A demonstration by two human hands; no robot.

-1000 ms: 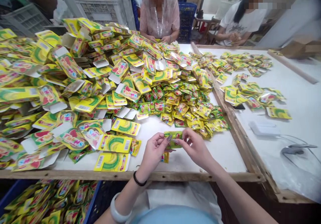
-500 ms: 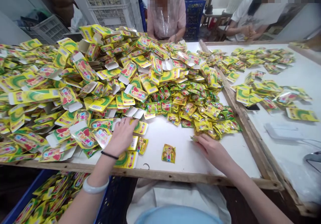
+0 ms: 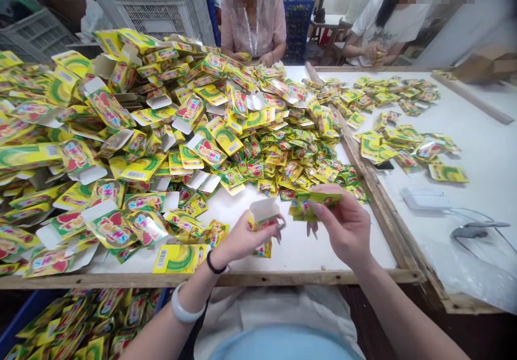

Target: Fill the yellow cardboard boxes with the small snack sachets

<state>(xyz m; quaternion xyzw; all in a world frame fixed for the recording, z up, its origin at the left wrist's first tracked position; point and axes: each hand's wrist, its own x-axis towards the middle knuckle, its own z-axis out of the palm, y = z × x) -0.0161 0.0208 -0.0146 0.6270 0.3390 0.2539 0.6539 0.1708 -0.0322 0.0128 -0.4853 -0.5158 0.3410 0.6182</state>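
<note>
over the near side of the white work table [image 3: 323,252], both hands are raised off the surface and close together. the left hand [image 3: 242,239] is closed in a pinch on a small open carton [image 3: 262,213], its white inner flap standing up above the fingertips. the right hand [image 3: 343,225] is also closed in a pinch, thumb and fingers holding a strip of yellow-green foil sachets [image 3: 315,201] that reaches toward the carton and ends just beside it.

directly below the left hand, a single sachet [image 3: 263,249] lies on the table. just past both hands rises a heap of loose sachets [image 3: 283,155], and left of the left hand spreads a large pile of flat printed cartons [image 3: 100,134]. a barcoded carton [image 3: 180,259] lies flat just beyond the left wrist, which wears a pale bangle [image 3: 183,305] and a black beaded band [image 3: 215,263]. below and left of the grip, a blue crate [image 3: 28,317] holds more packets. right of the right hand, past a wooden rail [image 3: 375,204], more sachets [image 3: 404,147] lie in scattered clusters on a second white surface. across the table, two co-workers [image 3: 252,21] [image 3: 383,32] sit with their own hands at work.
</note>
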